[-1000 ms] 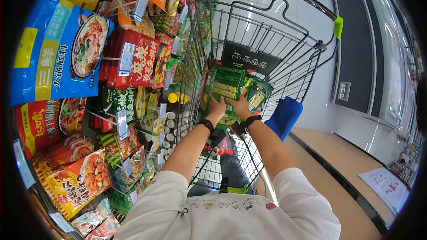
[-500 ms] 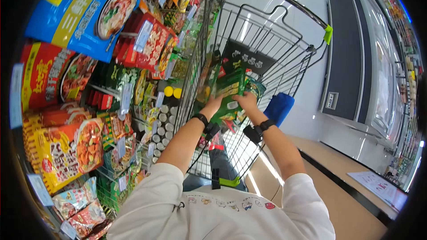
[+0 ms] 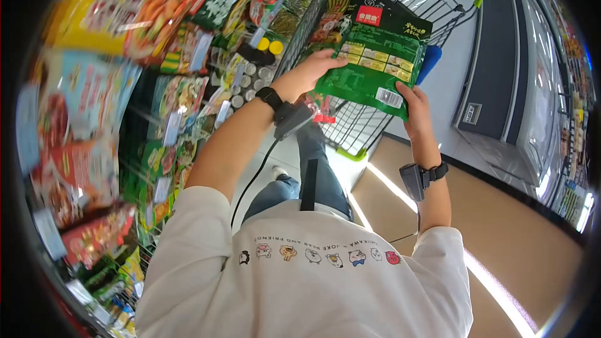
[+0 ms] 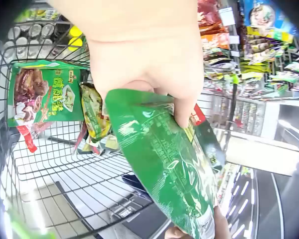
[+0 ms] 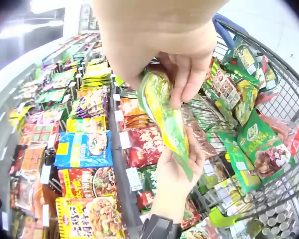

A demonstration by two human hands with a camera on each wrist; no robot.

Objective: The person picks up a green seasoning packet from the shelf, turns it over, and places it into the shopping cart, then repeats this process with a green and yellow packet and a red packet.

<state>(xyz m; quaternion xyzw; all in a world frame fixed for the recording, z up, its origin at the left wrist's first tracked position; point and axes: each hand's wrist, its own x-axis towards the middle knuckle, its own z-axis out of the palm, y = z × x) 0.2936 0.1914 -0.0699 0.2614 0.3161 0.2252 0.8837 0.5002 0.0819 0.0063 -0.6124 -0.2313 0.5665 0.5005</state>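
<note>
A green food packet (image 3: 382, 56) with a barcode, a red logo and small yellow pictures is held up over the shopping cart (image 3: 354, 141). My left hand (image 3: 315, 70) pinches its left edge, thumb on the printed face. On the opposite side my right hand (image 3: 416, 107) grips the lower right edge near the barcode. In the left wrist view the packet (image 4: 159, 149) bulges below the left hand (image 4: 144, 55). The right wrist view shows the packet (image 5: 164, 112) edge-on, between the right hand (image 5: 159, 37) above and the left hand (image 5: 174, 172) below.
Other packets lie in the cart, among them a green one with a meat picture (image 4: 45, 94). Shelves of hanging food bags (image 5: 84, 149) run along the left. A dark freezer cabinet (image 3: 498, 75) stands at the right. A blue cloth-like item (image 3: 430, 62) hangs at the cart's side.
Both hands have raised the green packet from inside the cart toward me, and its printed face now shows fully. The head view has shifted along the shelf and cart.
</note>
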